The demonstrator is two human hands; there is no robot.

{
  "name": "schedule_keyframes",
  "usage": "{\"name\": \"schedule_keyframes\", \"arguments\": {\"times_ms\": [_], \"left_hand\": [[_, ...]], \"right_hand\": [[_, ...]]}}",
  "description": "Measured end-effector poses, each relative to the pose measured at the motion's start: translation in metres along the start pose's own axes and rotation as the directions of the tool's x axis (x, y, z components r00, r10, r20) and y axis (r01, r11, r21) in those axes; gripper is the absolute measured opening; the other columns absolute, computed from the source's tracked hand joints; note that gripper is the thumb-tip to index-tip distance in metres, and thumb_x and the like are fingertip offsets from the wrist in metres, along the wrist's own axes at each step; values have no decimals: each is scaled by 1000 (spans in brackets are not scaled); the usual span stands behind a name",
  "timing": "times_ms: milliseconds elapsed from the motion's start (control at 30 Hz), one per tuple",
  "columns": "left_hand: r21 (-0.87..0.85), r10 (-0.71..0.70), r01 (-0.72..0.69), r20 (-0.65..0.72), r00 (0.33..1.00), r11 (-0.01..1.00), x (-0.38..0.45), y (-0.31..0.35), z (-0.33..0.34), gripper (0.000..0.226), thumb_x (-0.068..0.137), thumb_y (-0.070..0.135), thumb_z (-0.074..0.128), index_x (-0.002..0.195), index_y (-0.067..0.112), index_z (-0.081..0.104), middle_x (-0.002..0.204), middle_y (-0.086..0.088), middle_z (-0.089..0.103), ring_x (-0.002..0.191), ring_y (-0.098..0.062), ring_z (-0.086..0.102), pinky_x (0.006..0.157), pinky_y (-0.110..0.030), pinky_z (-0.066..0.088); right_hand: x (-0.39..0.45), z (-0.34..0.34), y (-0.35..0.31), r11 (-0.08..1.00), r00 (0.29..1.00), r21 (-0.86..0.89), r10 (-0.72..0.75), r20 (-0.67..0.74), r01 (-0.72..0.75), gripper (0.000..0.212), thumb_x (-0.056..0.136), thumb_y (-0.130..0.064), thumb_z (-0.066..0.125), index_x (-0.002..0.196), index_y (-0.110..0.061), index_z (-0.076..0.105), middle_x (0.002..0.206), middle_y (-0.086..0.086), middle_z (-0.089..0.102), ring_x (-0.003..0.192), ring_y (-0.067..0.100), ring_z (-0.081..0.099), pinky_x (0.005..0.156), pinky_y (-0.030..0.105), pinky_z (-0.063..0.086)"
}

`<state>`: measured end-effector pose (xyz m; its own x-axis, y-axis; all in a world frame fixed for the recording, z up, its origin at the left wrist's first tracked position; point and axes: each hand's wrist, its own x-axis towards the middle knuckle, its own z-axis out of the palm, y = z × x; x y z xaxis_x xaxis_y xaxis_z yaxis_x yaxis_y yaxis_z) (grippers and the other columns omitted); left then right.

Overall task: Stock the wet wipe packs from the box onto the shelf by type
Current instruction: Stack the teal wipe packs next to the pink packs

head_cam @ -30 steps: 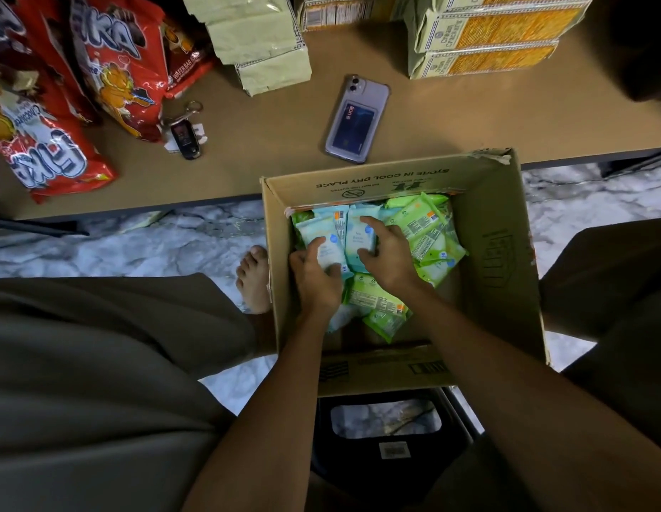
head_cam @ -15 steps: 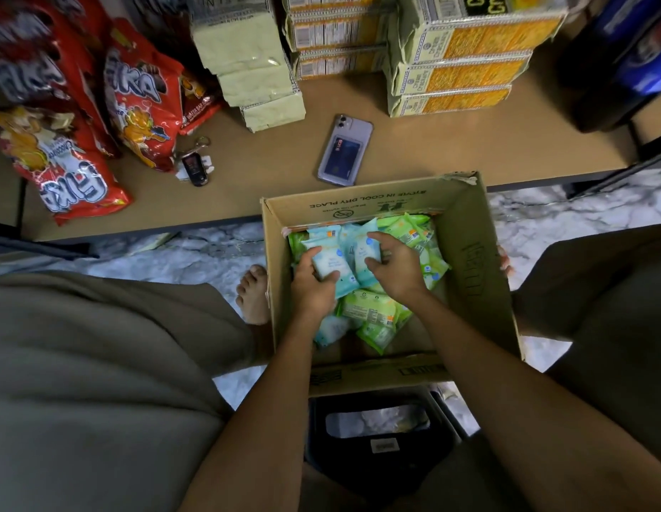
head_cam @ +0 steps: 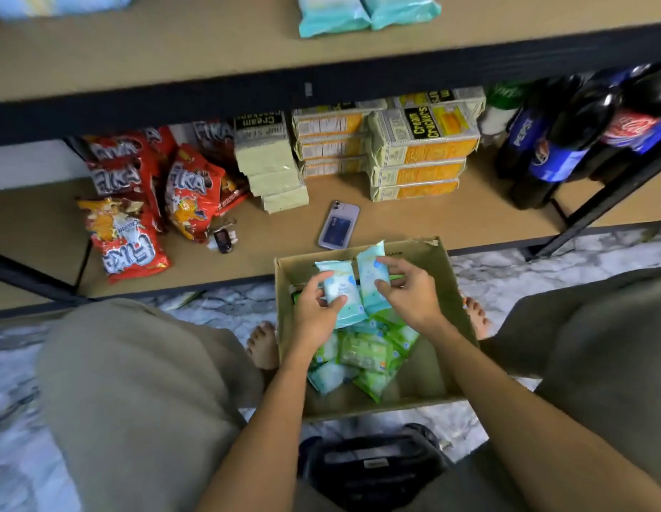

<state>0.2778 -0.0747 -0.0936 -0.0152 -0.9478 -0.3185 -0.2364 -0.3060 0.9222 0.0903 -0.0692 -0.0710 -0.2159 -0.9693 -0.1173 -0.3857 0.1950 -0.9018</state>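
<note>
Head view: our L hand [head_cam: 314,312] grips one pale blue wipe pack [head_cam: 338,293] and our R hand [head_cam: 410,293] pinches a second blue pack [head_cam: 371,277], both held upright over the cardboard box [head_cam: 429,367]. Green & blue packs [head_cam: 362,354] lie inside it. More blue packs [head_cam: 366,9] sit on upper shelf [head_cam: 173,49].

Lower shelf [head_cam: 451,219] carries snack bags [head_cam: 129,230], cracker boxes [head_cam: 417,157], phone [head_cam: 338,225].
</note>
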Motion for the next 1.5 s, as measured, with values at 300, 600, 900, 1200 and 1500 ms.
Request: {"name": "schedule_keyframes", "arguments": {"times_ms": [300, 600, 900, 1200, 1500], "left_hand": [[-13, 256, -256, 80, 963, 967, -22, 104, -29, 45, 86, 0, 75, 123, 20, 59, 94, -1, 74, 79, -11, 70, 70, -35, 58], [1, 475, -477, 76, 876, 879, -52, 213, -56, 46, 84, 3, 77, 120, 27, 60, 105, 2, 72, 80, -13, 70, 57, -26, 56], [39, 613, -614, 20, 790, 789, -54, 294, -76, 47, 84, 8, 79, 123, 30, 62, 106, 6, 70, 83, -5, 69, 66, -19, 56], [84, 584, -578, -85, 807, 812, 4, 351, -83, 35, 90, 16, 74, 117, 31, 59, 109, 0, 64, 86, -9, 66, 62, -19, 53], [121, 475, -460, -180, 861, 880, 57, 377, -85, 29, 89, 18, 74, 116, 24, 64, 116, 2, 59, 89, -1, 58, 66, -18, 47]], "right_hand": [[-3, -52, -73, 958, 980, 209, -193, -43, 198, 35, 87, 0, 73, 119, -14, 71, 81, -19, 68, 71, 2, 62, 65, 18, 51], [-8, -109, -160, 862, 916, 309, -381, -127, 401, 33, 87, 0, 73, 117, -13, 69, 115, 10, 68, 90, 31, 70, 73, 39, 61], [15, -139, -232, 780, 844, 323, -513, -160, 536, 34, 86, 1, 74, 114, -19, 72, 107, 7, 72, 86, 21, 68, 72, 30, 57], [79, -152, -288, 803, 861, 311, -486, -152, 509, 30, 88, -5, 73, 115, -16, 72, 102, 8, 71, 81, 16, 70, 65, 26, 55], [149, -153, -298, 885, 933, 299, -324, -156, 357, 22, 89, -12, 73, 111, -11, 71, 100, 10, 75, 86, 13, 73, 64, 22, 55]]}}
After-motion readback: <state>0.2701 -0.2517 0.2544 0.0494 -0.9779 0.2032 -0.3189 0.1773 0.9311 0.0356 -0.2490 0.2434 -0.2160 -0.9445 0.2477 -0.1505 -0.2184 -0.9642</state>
